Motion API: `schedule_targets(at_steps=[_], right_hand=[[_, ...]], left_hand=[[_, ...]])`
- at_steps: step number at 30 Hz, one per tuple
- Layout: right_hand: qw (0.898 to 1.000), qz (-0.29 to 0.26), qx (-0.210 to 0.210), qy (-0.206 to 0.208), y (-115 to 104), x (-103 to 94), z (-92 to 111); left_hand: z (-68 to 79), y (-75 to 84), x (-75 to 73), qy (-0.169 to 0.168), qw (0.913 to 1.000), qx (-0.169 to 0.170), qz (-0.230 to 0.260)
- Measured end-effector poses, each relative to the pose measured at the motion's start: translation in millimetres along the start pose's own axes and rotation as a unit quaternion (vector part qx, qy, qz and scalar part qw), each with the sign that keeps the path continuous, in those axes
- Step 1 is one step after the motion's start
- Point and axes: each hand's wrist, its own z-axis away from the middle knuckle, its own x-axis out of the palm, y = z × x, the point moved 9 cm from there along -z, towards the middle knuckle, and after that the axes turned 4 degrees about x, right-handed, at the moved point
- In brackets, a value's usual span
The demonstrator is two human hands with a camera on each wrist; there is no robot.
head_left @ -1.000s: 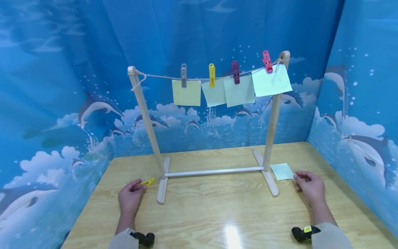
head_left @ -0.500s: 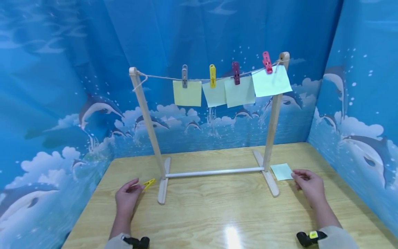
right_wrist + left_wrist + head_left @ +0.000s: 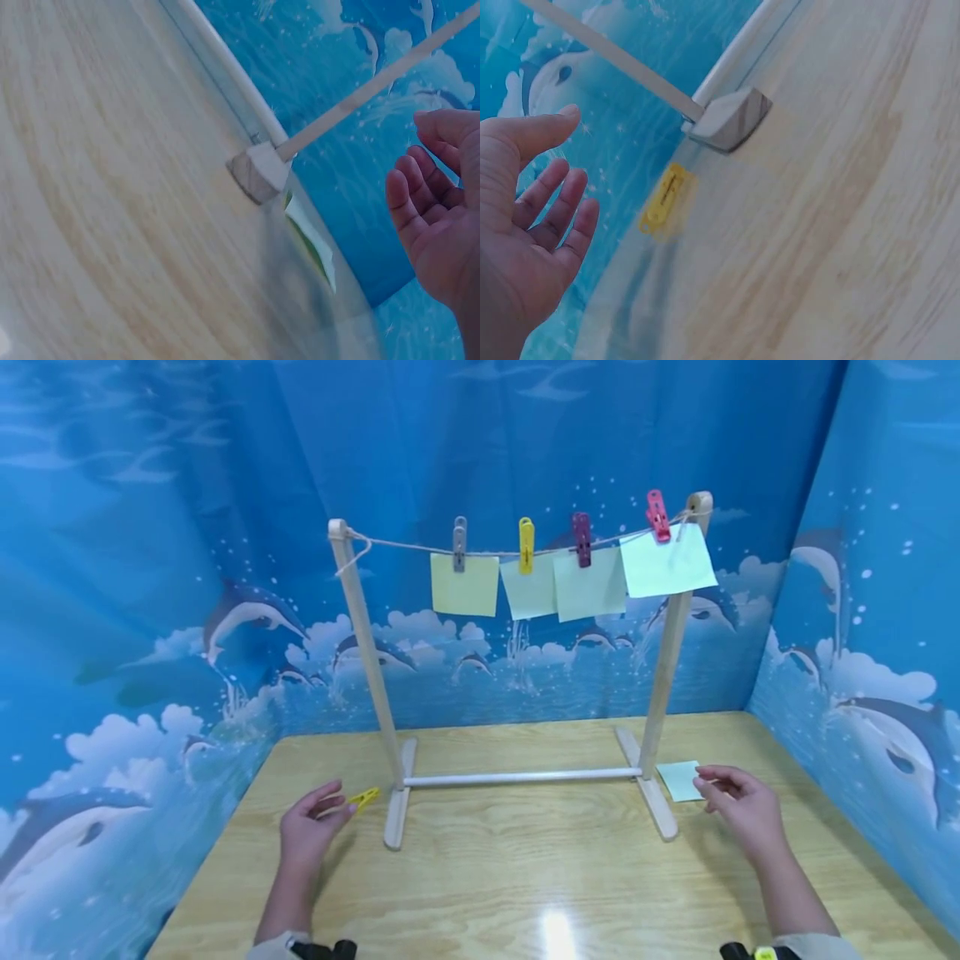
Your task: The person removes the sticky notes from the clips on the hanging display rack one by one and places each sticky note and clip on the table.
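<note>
My left hand (image 3: 307,831) hovers by the left foot of a wooden rack, fingers loosely bent and holding nothing. Just beyond its fingertips a yellow clothespin (image 3: 364,799) lies on the table; the left wrist view shows that clothespin (image 3: 665,199) apart from the hand (image 3: 532,225). On the other side, my right hand (image 3: 744,814) is relaxed and holds nothing, its fingertips overlapping the corner of a pale green sticky note (image 3: 677,781). In the right wrist view this note (image 3: 311,244) lies with a raised edge, separate from the hand (image 3: 442,217).
Between the posts (image 3: 365,643) runs a string (image 3: 408,545) bearing a yellowish note (image 3: 465,593) and several greenish notes (image 3: 592,589). Grey (image 3: 459,545), yellow (image 3: 527,547), purple (image 3: 582,539) and red clothespins (image 3: 657,517) pin them. A white crossbar (image 3: 517,777) joins the feet.
My left hand has let go of the yellow clothespin and drawn back slightly. My right hand has released the sticky note's corner and lifted a little. The head view has shifted slightly.
</note>
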Motion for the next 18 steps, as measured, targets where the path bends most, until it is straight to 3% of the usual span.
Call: schedule_targets(at_steps=[6, 11, 18], right_hand=[[0.999, -0.005, -0.041, -0.029, -27, 9.7, 6], [0.995, -0.026, -0.077, -0.06, -45, 15.2, 12], [0.989, -0.013, -0.108, -0.102, -74, 25.7, 16]], left_hand=[[1.4, 25.7, 0.9, -0.002, 0.9988, 0.048, -0.007], [3.4, 43.7, 5.0, -0.026, 0.9973, 0.05, -0.046], [6.7, 73.8, 10.9, -0.064, 0.9947, 0.063, -0.052]])
